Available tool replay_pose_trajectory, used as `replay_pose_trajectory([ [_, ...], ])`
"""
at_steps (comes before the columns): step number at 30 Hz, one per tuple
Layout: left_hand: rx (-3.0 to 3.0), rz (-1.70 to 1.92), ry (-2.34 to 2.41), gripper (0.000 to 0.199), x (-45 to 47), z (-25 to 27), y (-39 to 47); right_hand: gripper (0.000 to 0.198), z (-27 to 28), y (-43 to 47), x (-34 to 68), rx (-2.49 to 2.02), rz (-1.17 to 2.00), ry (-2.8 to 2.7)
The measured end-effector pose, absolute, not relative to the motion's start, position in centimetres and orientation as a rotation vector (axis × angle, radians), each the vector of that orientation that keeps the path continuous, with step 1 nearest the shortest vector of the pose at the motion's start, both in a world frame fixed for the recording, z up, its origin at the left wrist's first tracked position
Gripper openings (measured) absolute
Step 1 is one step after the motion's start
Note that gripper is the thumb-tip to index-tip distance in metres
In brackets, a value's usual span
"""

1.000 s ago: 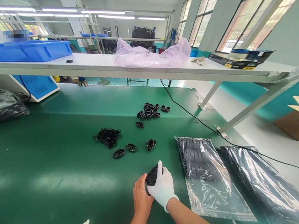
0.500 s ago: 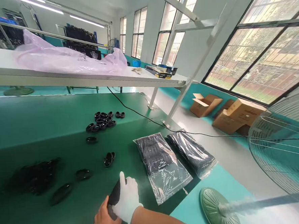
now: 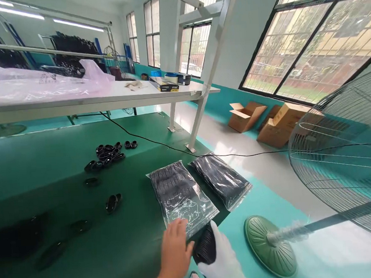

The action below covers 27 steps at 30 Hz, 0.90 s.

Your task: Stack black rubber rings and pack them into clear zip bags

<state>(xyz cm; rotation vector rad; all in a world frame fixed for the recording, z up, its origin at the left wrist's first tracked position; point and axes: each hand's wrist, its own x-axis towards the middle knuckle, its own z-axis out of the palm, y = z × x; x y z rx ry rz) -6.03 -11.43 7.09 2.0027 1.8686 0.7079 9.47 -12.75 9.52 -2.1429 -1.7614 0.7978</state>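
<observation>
My right hand, in a white glove, is closed around a black ribbed piece whose exact kind I cannot make out. My left hand is bare, its fingers stretched forward and the thumb apart. Those fingertips reach over the near edge of a clear plastic bag packed with rows of dark parts; whether they touch it I cannot tell. A second filled bag lies to the right. Farther left on the green table are a glossy black oval part and a cluster of similar parts.
A large fan on a green round base stands at the right. A black cable crosses behind the bags. Beyond are a white bench with pink plastic sheeting and cardboard boxes by the wall.
Both hands have moved right, to the near end of the bag. My left hand has let go of the black ribbed piece, which stays in my right. The view has turned right.
</observation>
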Motion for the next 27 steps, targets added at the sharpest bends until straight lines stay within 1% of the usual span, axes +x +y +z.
replay_pose_trajectory([
  [1, 2.101, 0.634, 1.883, 0.053, -4.6, 6.2, -11.0, 0.094, 8.9, -13.1, 10.8, -2.138, 0.809, -1.803],
  [3, 2.224, 0.512, 2.014, 0.054, -2.9, 4.6, -10.5, 0.093, 7.3, -13.3, 12.7, -2.077, 0.820, -1.921],
  [4, 2.272, 0.478, 2.078, 0.051, -2.7, 4.0, -10.3, 0.092, 6.4, -13.2, 13.3, -2.043, 0.810, -1.978],
  [6, 2.357, 0.459, 2.142, 0.038, -2.8, 3.7, -10.3, 0.088, 4.6, -12.7, 13.6, -1.977, 0.768, -2.081],
  [8, 2.421, 0.459, 2.135, 0.022, -3.1, 4.2, -10.3, 0.083, 3.3, -11.9, 13.4, -1.872, 0.724, -2.189],
  [9, 2.436, 0.455, 2.137, 0.019, -3.1, 4.7, -10.3, 0.083, 3.0, -11.4, 13.1, -1.782, 0.713, -2.252],
  [12, 2.438, 0.444, 2.188, 0.019, -2.8, 6.1, -10.0, 0.089, 3.2, -9.5, 12.2, -1.476, 0.739, -2.407],
  [13, 2.433, 0.447, 2.198, 0.020, -2.7, 6.4, -9.9, 0.091, 3.5, -8.7, 11.9, -1.439, 0.759, -2.422],
  [17, 2.407, 0.483, 2.194, 0.022, -2.3, 6.8, -9.4, 0.096, 4.7, -5.3, 11.0, -1.683, 0.763, -2.287],
  [21, 2.344, 0.424, 2.215, 0.018, -2.8, 6.3, -9.3, 0.093, 4.8, -2.7, 10.8, -1.857, 0.633, -2.227],
  [24, 2.226, 0.320, 2.376, 0.032, -3.5, 5.2, -10.2, 0.091, 4.5, -2.0, 10.9, -1.964, 0.603, -2.193],
  [27, 2.088, 0.249, 2.532, 0.032, -3.9, 3.5, -11.3, 0.090, 4.1, -2.2, 10.8, -1.985, 0.574, -2.176],
])
